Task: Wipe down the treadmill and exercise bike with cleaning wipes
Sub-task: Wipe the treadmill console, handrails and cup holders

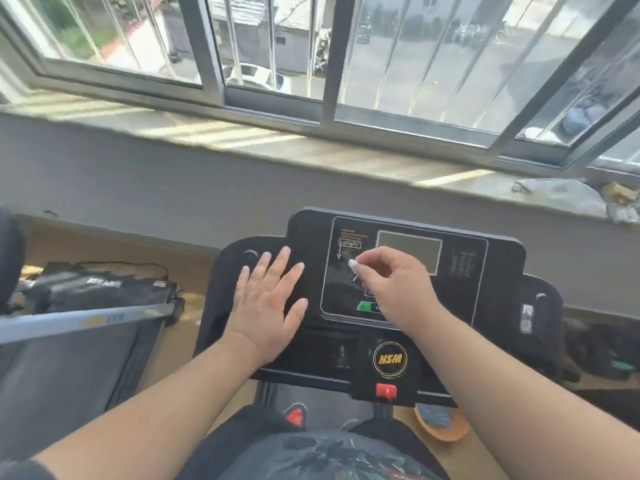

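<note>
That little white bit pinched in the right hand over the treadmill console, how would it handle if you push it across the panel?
The white bit looks small and soft, probably floppy and very light. Pinched by the right hand, it may bunch rather than slide flat.

Barred window, sill, perhaps a crumpled bag on it.

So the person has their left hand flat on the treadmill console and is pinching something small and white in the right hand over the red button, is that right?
Nearly. In the head view the left hand does lie flat on the treadmill console, and the right hand pinches a small white thing. But it is over the control panel beside the grey screen, not the red button lower down.
</note>
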